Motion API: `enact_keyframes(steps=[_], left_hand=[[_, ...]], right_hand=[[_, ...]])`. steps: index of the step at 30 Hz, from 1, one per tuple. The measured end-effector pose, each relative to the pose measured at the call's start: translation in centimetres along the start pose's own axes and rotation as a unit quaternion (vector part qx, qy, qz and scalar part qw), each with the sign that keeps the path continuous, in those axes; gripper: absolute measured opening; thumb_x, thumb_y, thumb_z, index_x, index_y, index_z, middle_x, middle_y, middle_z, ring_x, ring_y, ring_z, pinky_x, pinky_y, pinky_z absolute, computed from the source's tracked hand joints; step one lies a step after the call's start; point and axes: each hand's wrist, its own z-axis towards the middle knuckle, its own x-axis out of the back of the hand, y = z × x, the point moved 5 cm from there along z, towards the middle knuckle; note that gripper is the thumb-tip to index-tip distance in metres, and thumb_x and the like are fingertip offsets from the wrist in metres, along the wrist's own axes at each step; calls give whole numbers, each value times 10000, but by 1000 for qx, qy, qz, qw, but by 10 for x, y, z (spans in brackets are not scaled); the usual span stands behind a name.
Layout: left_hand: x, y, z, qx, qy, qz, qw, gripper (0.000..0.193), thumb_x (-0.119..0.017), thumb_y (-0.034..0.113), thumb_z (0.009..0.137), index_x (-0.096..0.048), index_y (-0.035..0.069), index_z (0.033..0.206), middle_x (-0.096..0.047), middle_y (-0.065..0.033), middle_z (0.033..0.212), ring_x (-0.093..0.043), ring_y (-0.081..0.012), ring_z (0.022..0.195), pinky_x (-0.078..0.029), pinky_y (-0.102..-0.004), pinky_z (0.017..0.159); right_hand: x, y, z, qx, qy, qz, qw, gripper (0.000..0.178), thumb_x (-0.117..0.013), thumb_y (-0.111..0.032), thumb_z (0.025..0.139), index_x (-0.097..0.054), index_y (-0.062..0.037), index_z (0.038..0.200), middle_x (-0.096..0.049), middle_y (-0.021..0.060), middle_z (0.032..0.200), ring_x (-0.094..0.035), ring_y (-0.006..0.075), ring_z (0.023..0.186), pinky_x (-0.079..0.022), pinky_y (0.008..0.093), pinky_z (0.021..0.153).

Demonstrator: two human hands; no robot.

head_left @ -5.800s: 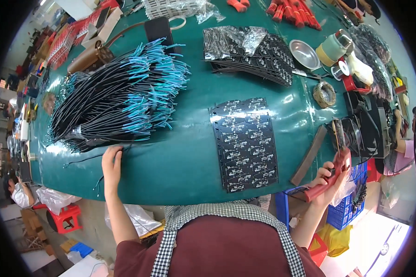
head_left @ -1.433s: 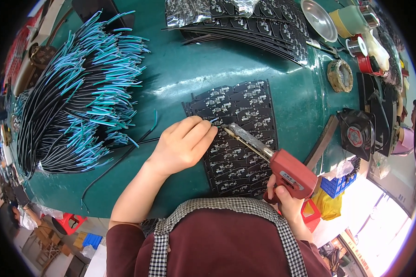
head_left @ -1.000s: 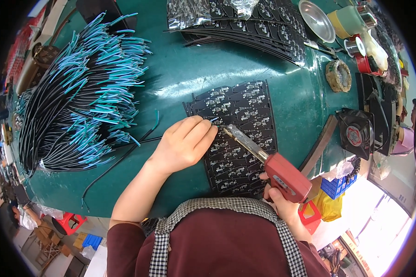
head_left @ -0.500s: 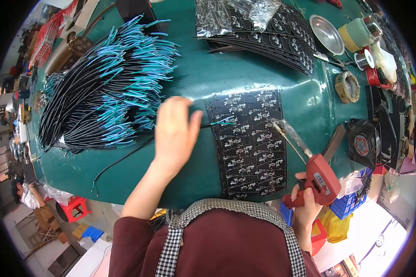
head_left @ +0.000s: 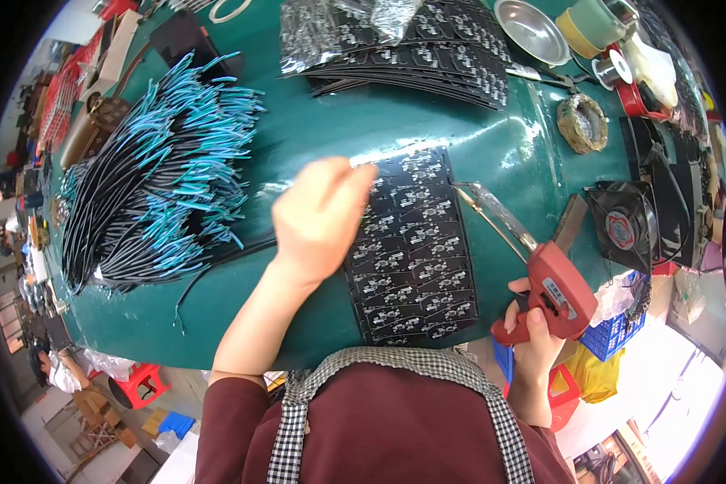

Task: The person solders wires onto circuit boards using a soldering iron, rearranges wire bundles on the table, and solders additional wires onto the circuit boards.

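My left hand (head_left: 316, 219) is closed at the left edge of a black circuit board panel (head_left: 415, 266), its fingers pinched together. A thin black cable (head_left: 254, 246) runs in under this hand from the left; its wire ends are hidden by the fingers. In my right hand (head_left: 538, 347) is a red soldering gun (head_left: 563, 294), gripped by its handle. The gun's tip, with a clear tube-like piece alongside, points up and left, close to the panel's right edge.
A big bundle of black cables with blue-green ends (head_left: 161, 177) lies at the left. Stacked panels (head_left: 427, 60) sit at the back. Toward the right are a metal dish (head_left: 532, 31), a solder spool (head_left: 613, 69), a round pot (head_left: 582, 123) and a small fan (head_left: 623, 224).
My left hand has moved right to the panel, its fingers closing over the cable end that showed before. The view has shifted, while my right hand keeps hold of the soldering gun.
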Motion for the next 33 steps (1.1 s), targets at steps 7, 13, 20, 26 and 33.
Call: enact_keyframes(steps=[7,13,20,26,33], left_hand=[[-47,20,-19,-99,-126,16,987,329,-619,-7,588,-621,-12,917,-516,-53,739,-508,-163,595,-437,-265,493],[-54,23,-8,-107,-126,33,986,318,-607,33,597,-625,8,913,-516,-49,767,-503,-162,601,-434,-267,493],[-57,19,-13,-99,-146,27,984,298,-601,31,607,-618,-5,903,-531,-57,821,-521,-166,637,-444,-264,510],[-58,21,-9,-100,-160,32,982,297,-594,23,614,-608,-18,908,-529,-73,829,-537,-182,673,-469,-269,540],[-58,21,-9,-96,-185,28,978,310,-588,20,608,-601,-26,914,-527,-83,844,-543,-197,689,-479,-277,556]], right_hand=[[-2,13,3,-48,-13,-12,999,540,-635,-215,808,-394,34,1222,-569,229,1007,-524,158,544,-422,231,472],[-8,11,12,-80,1,-15,997,497,-626,-201,813,-418,38,1196,-568,220,993,-526,159,560,-429,238,477],[-10,15,11,-115,-31,7,993,384,-595,-68,813,-468,20,1165,-600,126,961,-558,120,634,-461,230,542],[-12,17,12,-110,-20,-31,993,470,-629,-212,811,-445,43,1160,-566,156,865,-515,144,566,-429,234,486],[-12,18,11,-113,-27,-71,991,364,-611,-197,815,-487,52,1049,-551,83,690,-505,122,548,-412,238,494]])
